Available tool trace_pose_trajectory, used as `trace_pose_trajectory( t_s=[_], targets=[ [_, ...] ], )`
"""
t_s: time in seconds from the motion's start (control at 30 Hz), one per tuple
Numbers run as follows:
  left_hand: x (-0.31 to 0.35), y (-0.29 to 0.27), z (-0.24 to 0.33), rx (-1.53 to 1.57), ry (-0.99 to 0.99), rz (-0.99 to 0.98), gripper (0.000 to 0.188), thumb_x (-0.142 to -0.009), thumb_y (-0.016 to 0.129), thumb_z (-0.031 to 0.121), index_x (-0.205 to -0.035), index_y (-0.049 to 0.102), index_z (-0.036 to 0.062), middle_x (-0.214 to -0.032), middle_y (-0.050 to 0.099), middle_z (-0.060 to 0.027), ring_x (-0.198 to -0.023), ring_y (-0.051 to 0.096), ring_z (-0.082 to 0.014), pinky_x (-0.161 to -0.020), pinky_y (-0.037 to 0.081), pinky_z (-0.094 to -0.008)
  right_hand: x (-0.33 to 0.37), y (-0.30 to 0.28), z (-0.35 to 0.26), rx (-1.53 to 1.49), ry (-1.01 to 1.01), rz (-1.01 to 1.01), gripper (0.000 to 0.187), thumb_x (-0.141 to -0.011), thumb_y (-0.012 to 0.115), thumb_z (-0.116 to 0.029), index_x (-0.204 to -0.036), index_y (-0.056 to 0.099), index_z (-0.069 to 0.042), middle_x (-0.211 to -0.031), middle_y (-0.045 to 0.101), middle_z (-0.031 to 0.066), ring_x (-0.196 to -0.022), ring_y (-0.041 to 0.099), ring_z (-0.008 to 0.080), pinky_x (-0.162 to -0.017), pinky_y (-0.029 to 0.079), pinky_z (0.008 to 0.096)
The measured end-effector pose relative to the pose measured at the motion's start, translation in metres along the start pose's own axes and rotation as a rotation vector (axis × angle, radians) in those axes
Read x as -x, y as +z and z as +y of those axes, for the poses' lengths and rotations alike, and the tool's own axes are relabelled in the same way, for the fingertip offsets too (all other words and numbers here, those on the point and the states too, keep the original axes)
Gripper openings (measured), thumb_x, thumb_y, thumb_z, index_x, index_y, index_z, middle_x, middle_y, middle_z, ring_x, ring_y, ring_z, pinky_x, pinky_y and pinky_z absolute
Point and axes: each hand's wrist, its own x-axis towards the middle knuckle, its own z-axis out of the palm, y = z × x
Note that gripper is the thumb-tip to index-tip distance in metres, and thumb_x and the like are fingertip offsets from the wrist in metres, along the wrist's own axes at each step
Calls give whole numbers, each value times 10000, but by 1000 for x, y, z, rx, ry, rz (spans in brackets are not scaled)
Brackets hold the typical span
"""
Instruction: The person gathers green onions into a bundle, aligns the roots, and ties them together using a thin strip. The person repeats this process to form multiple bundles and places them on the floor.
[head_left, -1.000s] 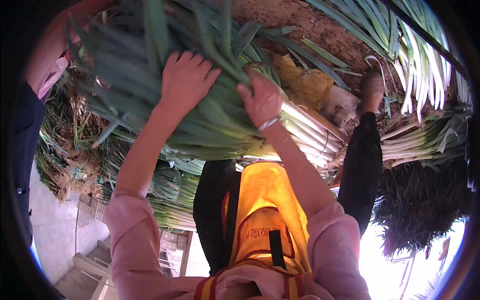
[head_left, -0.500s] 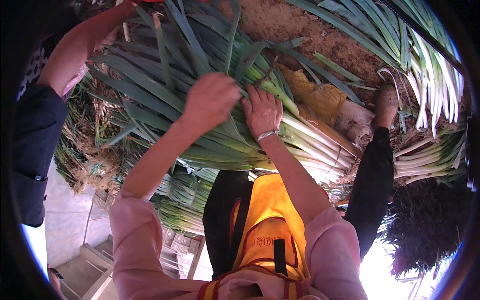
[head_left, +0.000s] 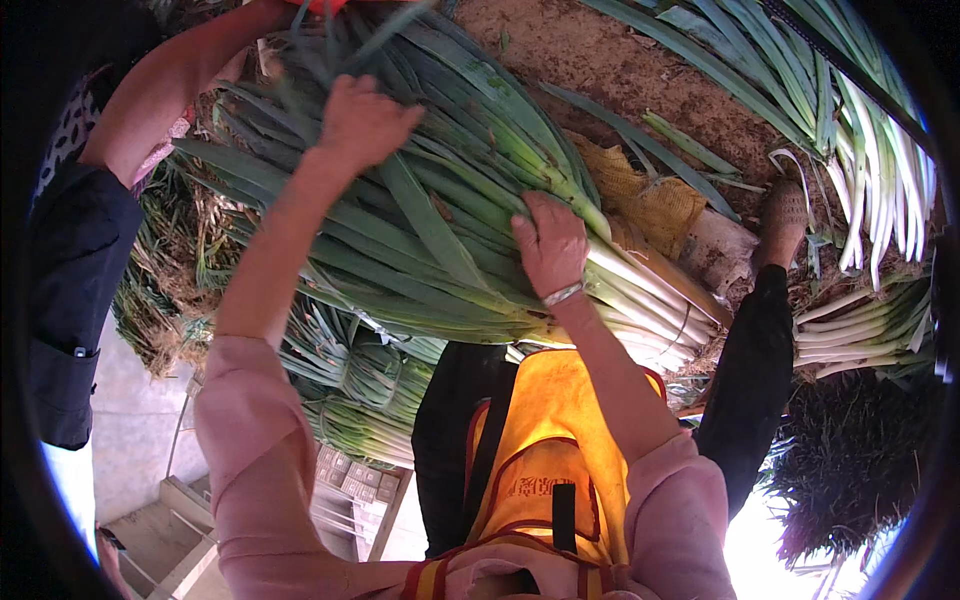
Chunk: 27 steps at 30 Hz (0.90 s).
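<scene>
A big bundle of leeks (head_left: 440,220) lies across in front of me, green leaves to the left and white stalks to the lower right, where a thin tie goes round them. Above the leafy part, my left hand (head_left: 365,122) is closed, its fingers curled round a leek leaf (head_left: 385,35) that is smeared by motion. My right hand (head_left: 553,245) rests on the bundle where green turns to white, fingers laid on the stalks and thumb apart. One loose, wide leaf lies across the bundle between my hands.
At the left edge another person's arm (head_left: 190,80) reaches toward the leaf ends. More leeks (head_left: 880,150) lie at the upper right, and tied bundles (head_left: 360,370) sit below mine. Yellow mesh sacking (head_left: 645,200) lies on the soil beyond. A dark heap (head_left: 850,470) is at the lower right.
My left hand has moved up and left, away from my right hand, and leaves beside it have shifted. My right hand has slid slightly right and down along the bundle.
</scene>
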Motion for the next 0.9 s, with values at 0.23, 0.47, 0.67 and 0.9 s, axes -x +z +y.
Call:
trace_pose_trajectory(
  t_s=[0.23, 0.47, 0.67, 0.9],
  targets=[
    [-13, 22, -51, -78, -395, 255, 232, -862, 509, 369, -936, 658, 207, -831, 636, -7, -871, 575, -243, -830, 397, -496, -54, 6, 30, 91, 427, -109, 589, -871, 450, -490, -1265, 440, -51, -1333, 406, 181, -1212, 390, 359, -975, 308, 497],
    [-103, -47, 50, 685, -47, 238, 279, -853, 513, 397, -900, 642, 154, -862, 645, -79, -876, 601, -289, -789, 441, -479, -27, 8, 18, 119, 308, -144, 574, -861, 465, -462, -1264, 422, -56, -1251, 480, 176, -1154, 444, 343, -932, 334, 493],
    [-71, 20, 98, 499, -44, -11, 331, -847, 510, 389, -785, 669, 105, -781, 649, -81, -829, 604, -254, -766, 425, -413, 15, 13, -4, 175, 146, -70, 499, -825, 547, -374, -1219, 474, -78, -1233, 489, 157, -1161, 439, 326, -906, 357, 470],
    [-6, 45, 113, 463, -101, 234, 318, -882, 464, 338, -794, 682, 124, -811, 654, -52, -804, 590, -226, -804, 397, -382, 35, 24, -10, 225, 64, -132, 504, -812, 562, -373, -1219, 487, -86, -1283, 443, 153, -1206, 396, 325, -945, 326, 485]
  ],
)
